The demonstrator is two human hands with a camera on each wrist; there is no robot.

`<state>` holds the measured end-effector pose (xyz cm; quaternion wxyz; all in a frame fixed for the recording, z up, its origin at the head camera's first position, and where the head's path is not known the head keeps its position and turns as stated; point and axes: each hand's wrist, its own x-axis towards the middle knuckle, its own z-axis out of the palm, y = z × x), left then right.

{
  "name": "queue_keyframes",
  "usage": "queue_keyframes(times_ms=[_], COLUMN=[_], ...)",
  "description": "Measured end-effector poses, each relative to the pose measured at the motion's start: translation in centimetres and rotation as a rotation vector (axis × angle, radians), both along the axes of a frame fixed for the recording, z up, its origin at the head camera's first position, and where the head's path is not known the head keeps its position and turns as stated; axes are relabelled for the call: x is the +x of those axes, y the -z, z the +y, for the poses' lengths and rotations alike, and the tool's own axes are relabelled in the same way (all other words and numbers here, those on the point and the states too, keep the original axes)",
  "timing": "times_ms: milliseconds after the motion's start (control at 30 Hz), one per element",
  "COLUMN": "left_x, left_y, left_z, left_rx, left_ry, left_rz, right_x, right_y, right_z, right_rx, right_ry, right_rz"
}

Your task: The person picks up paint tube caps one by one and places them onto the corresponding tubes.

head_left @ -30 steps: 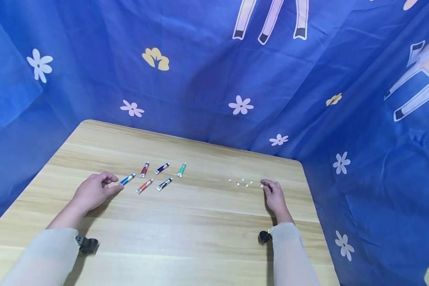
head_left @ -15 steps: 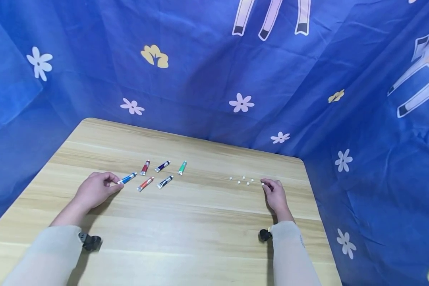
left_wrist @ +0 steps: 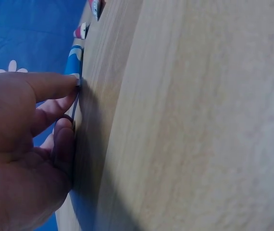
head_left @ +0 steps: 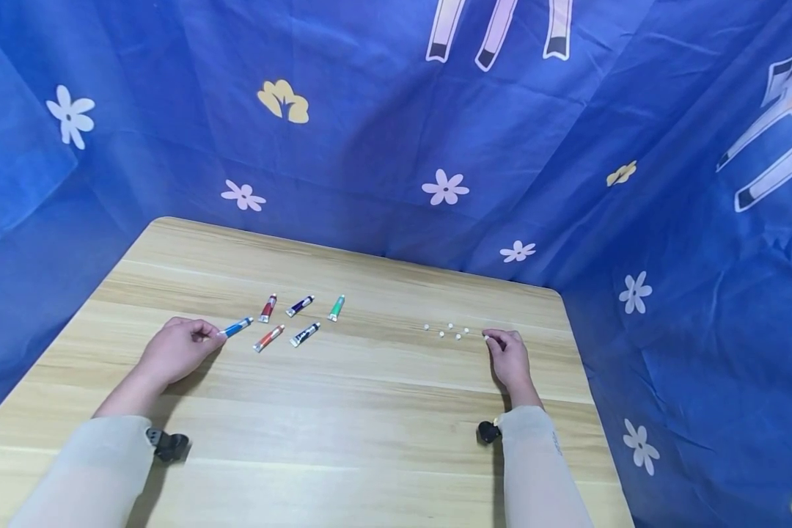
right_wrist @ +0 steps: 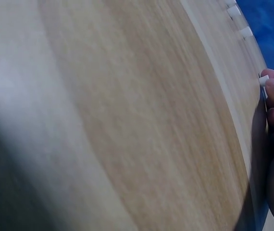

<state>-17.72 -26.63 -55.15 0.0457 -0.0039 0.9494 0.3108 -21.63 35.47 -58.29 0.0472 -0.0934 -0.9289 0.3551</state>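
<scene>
The blue paint tube (head_left: pixel 237 327) lies at the left of a loose cluster on the wooden desk (head_left: pixel 343 411), its flat tail end pinched between the thumb and forefinger of my left hand (head_left: pixel 174 350), which rests on the desk with the other fingers curled under. In the left wrist view the tube (left_wrist: pixel 74 67) runs away from my fingertips (left_wrist: pixel 65 83) along the desk, with two more tubes beyond it.

Just right of it lie five more small tubes: a red one (head_left: pixel 267 308), a dark purple one (head_left: pixel 300 305) and a green one (head_left: pixel 335 308) in the far row, an orange one (head_left: pixel 268 338) and a dark blue one (head_left: pixel 303 334) nearer me. None of these touches my hand.

Well apart, toward the right side of the desk, my right hand (head_left: pixel 510 359) rests on the wood, its fingers curled and the fingertips nipping a small white cap (head_left: pixel 485 337). The right wrist view shows that cap (right_wrist: pixel 264 79) against my fingertip. Five more white caps (head_left: pixel 450 331) sit scattered just left of it.

Both my forearms are in pale sleeves (head_left: pixel 86 469). A blue cloth with white flowers (head_left: pixel 444 189) hangs behind and to the right of the desk.
</scene>
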Motion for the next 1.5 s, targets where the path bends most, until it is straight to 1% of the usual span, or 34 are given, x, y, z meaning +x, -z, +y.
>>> queue_keyframes(times_ms=[200,333,467,567,700,867,967,1033,1100,1200,1267,1333,1367,1433,1500], left_x=[-0.1,0.2,0.7,0.9,1.1,1.7,2.1,2.4,2.7,3.3,3.7,4.1,4.3,4.6,4.9], left_y=[-0.3,-0.4,-0.4,-0.3,0.0,0.3,0.4,0.4,0.4,0.0,-0.3,-0.7,-0.9,-1.1,-1.1], left_z=[-0.2,0.0,0.2,0.2,0.1,-0.3,-0.5,-0.5,-0.4,-0.1,0.5,1.1,1.5,2.2,2.7], left_rx=[0.009,0.025,0.037,0.046,0.064,0.141,0.236,0.336,0.471,0.738,0.902,1.03,1.076,1.127,1.158], left_ry=[-0.02,-0.027,-0.036,-0.048,-0.072,-0.129,-0.171,-0.208,-0.25,-0.331,-0.376,-0.407,-0.414,-0.428,-0.444], left_rz=[-0.033,-0.056,-0.073,-0.068,-0.04,0.002,0.017,0.008,-0.009,-0.041,-0.036,-0.018,-0.003,0.02,0.036], right_x=[-0.1,0.1,0.4,0.4,0.4,0.8,1.1,1.2,1.3,1.3,1.3,1.4,1.4,1.4,1.5], right_y=[-0.1,-0.3,-0.4,-0.5,-0.4,0.0,0.1,0.2,0.4,0.3,0.2,0.2,0.1,0.1,-0.1], right_z=[-0.1,-0.1,-0.1,-0.1,0.0,0.0,0.1,0.2,0.3,0.2,0.1,-0.1,-0.1,-0.3,-0.4], right_rx=[-0.007,-0.027,-0.059,-0.118,-0.209,-0.334,-0.412,-0.468,-0.54,-0.635,-0.682,-0.706,-0.723,-0.767,-0.856], right_ry=[0.01,0.035,0.064,0.083,0.124,0.213,0.265,0.284,0.291,0.303,0.322,0.343,0.355,0.377,0.418], right_rz=[0.012,-0.015,-0.042,-0.038,-0.02,0.007,0.05,0.08,0.099,0.114,0.127,0.143,0.153,0.182,0.225])
